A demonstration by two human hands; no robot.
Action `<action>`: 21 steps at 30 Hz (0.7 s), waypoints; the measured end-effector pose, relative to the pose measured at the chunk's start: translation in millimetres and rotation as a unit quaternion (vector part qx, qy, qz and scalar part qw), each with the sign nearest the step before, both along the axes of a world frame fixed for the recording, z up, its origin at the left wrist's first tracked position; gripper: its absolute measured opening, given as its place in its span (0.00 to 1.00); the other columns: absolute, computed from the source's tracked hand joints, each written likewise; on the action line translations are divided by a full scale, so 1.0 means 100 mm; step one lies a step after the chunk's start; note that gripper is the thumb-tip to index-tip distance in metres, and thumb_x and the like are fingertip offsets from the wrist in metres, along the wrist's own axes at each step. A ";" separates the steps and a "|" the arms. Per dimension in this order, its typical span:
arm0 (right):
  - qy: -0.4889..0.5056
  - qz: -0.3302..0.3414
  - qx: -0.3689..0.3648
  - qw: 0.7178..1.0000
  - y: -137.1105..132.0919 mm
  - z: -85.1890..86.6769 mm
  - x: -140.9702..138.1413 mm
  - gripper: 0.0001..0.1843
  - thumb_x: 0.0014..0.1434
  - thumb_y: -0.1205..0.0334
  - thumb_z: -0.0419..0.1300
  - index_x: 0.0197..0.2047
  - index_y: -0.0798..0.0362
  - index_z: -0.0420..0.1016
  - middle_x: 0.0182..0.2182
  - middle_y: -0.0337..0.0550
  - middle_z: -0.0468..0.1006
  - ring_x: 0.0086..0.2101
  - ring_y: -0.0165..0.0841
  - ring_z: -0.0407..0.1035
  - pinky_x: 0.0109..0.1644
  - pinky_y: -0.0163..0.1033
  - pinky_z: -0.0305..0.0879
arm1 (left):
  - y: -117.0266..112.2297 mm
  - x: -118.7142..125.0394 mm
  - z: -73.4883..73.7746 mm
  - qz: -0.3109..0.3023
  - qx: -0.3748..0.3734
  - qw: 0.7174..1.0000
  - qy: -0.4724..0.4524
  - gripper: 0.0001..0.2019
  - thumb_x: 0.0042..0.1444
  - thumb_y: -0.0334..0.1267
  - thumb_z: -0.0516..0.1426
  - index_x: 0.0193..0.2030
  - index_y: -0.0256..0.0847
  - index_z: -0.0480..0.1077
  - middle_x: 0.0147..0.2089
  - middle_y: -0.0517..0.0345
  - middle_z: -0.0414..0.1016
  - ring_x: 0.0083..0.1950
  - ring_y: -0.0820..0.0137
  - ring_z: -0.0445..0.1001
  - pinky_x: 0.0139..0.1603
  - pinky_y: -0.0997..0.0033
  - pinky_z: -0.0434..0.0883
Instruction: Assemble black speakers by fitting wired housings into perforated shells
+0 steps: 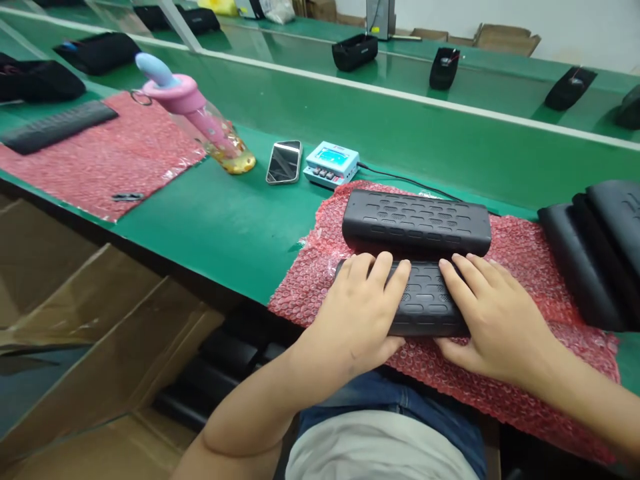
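Observation:
My left hand [364,308] grips the left end of a black plastic speaker shell [429,300] with a raised brick-like pattern. Around its right end is my right hand [493,313], in the same pose: fingers over the top, thumb along the near edge. Both ends of the shell are partly hidden by my hands. Just beyond my fingertips lies a second patterned speaker shell [417,221]. Pink bubble wrap [530,260] is spread beneath the two shells.
Black shells [595,247] are stacked at the right. Beyond the wrap stand a small light-blue device [333,163] with a cable, a phone [285,162] and a drink bottle [210,127]. Open cardboard boxes [100,347] sit below left. Black housings [355,52] line the green surface behind.

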State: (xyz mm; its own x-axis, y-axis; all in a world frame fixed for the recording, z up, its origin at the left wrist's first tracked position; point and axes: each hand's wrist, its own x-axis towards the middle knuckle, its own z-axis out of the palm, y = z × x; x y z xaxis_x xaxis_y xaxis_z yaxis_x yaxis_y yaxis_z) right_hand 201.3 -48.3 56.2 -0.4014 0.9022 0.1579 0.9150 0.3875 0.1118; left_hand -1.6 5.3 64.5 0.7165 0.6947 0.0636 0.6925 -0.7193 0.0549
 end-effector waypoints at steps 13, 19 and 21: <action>0.007 -0.036 0.051 0.998 -0.12 -0.12 -0.33 0.40 0.49 0.49 0.56 0.60 0.66 0.58 0.58 0.68 0.60 0.57 0.58 0.55 0.58 0.59 0.53 | -0.16 -0.01 -0.06 0.025 0.019 0.999 -0.034 0.38 0.41 0.42 0.60 0.61 0.36 0.56 0.57 0.43 0.59 0.53 0.51 0.59 0.59 0.51 0.58; 0.021 -0.031 0.074 0.997 -0.18 -0.18 -0.34 0.39 0.51 0.47 0.56 0.59 0.65 0.61 0.57 0.67 0.61 0.56 0.57 0.57 0.57 0.60 0.53 | -0.23 -0.01 -0.08 0.040 0.005 0.998 -0.041 0.37 0.42 0.38 0.58 0.62 0.36 0.56 0.61 0.40 0.59 0.60 0.49 0.58 0.62 0.46 0.54; 0.021 -0.028 0.079 0.996 -0.20 -0.17 -0.34 0.39 0.51 0.47 0.56 0.58 0.67 0.62 0.56 0.69 0.62 0.56 0.59 0.57 0.56 0.61 0.54 | -0.26 -0.01 -0.10 0.042 0.010 0.998 -0.054 0.37 0.43 0.38 0.57 0.62 0.34 0.56 0.62 0.39 0.60 0.61 0.48 0.57 0.63 0.45 0.53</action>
State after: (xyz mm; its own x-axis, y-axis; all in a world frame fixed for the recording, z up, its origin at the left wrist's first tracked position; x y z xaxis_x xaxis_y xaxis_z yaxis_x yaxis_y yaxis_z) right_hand 166.9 -68.3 39.1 -0.3417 0.8853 0.3154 0.9397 0.3169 0.1285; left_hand -2.5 -20.6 54.0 0.6440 0.7497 0.1521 0.7412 -0.6607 0.1184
